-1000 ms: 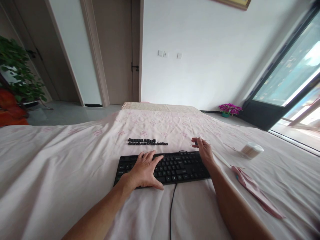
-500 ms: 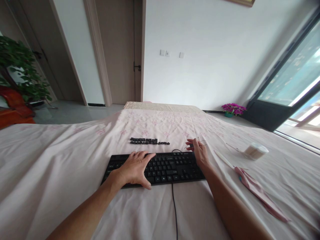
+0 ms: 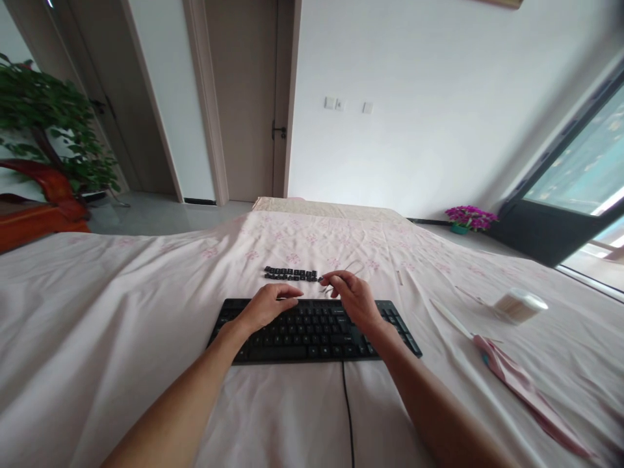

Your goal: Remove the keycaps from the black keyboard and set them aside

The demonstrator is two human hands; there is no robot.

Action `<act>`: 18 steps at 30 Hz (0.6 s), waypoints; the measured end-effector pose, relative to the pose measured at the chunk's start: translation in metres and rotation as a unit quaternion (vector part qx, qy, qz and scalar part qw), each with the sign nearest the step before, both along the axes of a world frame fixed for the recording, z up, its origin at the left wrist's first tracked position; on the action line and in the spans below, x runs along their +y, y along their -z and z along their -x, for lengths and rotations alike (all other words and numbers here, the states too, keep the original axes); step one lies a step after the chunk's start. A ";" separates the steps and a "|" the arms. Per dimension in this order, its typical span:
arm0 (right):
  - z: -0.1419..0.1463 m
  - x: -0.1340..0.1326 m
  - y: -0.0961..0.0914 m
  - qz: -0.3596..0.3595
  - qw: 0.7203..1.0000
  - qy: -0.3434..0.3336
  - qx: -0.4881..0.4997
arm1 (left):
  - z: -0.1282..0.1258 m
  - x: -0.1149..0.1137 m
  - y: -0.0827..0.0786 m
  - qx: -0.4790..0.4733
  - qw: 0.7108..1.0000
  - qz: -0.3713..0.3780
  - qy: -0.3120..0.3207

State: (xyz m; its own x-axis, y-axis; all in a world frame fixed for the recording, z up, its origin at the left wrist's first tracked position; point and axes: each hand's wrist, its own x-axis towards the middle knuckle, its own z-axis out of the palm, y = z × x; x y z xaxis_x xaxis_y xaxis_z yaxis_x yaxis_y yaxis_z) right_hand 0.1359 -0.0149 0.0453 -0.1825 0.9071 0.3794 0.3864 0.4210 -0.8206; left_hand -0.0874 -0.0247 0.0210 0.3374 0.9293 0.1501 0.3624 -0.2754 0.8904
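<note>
**Hands at the keyboard**

On the bed (image 3: 121,312) lies a black keyboard (image 3: 312,331). The left hand (image 3: 266,307) rests on its keys, fingers loosely bent, holding nothing. The right hand (image 3: 355,300) pinches a thin wire tool (image 3: 327,286) in narrow fingers, beside the loose keycaps (image 3: 291,274).

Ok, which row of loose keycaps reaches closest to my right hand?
The front row, next to the keyboard: it runs further right, ending by the right hand, while the back row stops shorter.

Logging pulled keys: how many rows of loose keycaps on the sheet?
2: far row, near row right beside it, both just behind the keyboard. The right hand may hide more at their right end.
</note>
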 end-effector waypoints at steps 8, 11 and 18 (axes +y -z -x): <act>0.041 -0.006 -0.005 0.006 0.986 -0.144 -0.088 | 0.002 -0.001 0.008 0.026 0.998 -0.061 -0.008; 0.043 -0.006 -0.002 0.008 0.985 -0.142 -0.099 | 0.000 -0.001 0.008 0.055 0.995 -0.082 0.010; 0.043 -0.006 0.005 -0.026 0.980 -0.148 -0.129 | -0.002 0.004 0.015 0.060 0.994 -0.089 0.032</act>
State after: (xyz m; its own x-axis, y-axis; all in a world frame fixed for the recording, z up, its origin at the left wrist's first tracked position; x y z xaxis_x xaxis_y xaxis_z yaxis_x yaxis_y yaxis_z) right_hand 0.0927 -0.0214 0.0407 -0.5311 0.7798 0.3313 0.4316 0.5855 -0.6863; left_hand -0.0856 -0.0202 0.0058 0.4204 0.8678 0.2650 0.4402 -0.4504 0.7767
